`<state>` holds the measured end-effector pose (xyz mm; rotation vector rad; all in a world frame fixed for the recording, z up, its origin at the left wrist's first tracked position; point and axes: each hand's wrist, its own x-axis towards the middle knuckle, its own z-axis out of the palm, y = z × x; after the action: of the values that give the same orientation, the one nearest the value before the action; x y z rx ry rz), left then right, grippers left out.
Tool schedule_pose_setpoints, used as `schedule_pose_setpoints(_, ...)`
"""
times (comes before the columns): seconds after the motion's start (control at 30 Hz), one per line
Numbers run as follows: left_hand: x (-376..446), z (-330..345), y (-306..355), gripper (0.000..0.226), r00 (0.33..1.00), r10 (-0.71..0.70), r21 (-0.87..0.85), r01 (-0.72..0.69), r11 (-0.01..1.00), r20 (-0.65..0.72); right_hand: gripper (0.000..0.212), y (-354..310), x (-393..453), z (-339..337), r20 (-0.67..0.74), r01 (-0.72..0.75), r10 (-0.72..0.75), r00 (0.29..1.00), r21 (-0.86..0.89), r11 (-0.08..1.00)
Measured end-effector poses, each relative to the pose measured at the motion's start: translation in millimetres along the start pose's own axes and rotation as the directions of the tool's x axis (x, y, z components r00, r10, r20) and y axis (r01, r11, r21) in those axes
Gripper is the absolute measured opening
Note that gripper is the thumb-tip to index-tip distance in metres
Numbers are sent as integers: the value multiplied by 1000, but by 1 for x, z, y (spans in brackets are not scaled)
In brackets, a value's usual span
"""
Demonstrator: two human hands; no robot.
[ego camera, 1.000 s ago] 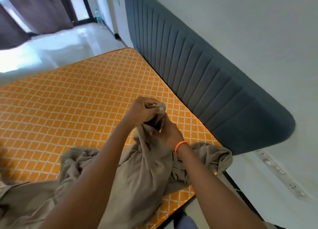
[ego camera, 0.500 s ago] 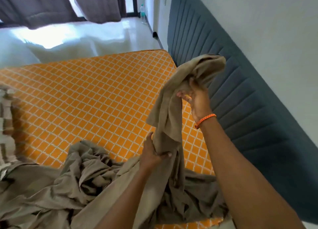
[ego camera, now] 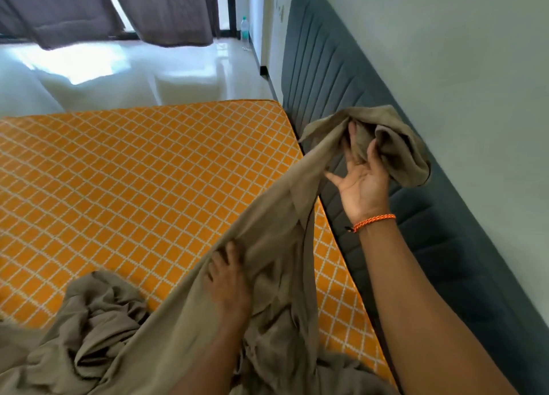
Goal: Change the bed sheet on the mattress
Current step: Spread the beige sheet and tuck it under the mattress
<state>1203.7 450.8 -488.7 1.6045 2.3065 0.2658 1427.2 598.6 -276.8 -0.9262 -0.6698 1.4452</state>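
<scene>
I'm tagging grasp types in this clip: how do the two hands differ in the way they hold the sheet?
The right hand is raised near the headboard, palm toward the camera, fingers hooked into a bunched end of the sheet. The left hand is lower, over the mattress, back of hand up, gripping the stretched middle. Only the right wrist wears an orange band. Both hold the same sheet.

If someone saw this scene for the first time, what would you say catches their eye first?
The bare orange mattress with its white diamond grid fills the left and middle. Across it runs a taut band of taupe bed sheet, bunched at the top in the raised right hand before the blue-grey headboard, while the left hand grips it lower down. More sheet lies crumpled at the near edge.
</scene>
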Motion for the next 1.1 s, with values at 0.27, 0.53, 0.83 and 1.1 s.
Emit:
schedule_pose_setpoints(0.27,71,-30,-38,24,985,-133,-289,97,952,-107,53,26,31,-51,-297,24,-65,953,-141,990)
schedule_pose_setpoints(0.53,149,-65,-55,40,903,-393,-222,353,909,-175,46,103,46,-98,-670,-272,75,738,-194,943)
schedule_pose_setpoints(0.83,243,-63,-17,18,782,-396,-834,548,66,482,32,140,122,-16,-561,-498,425,710,26,867)
schedule_pose_setpoints(1.1,383,-232,51,28,947,299,-875,-240,420,-117,62,32,267,65,112,-59,30,993,265,963)
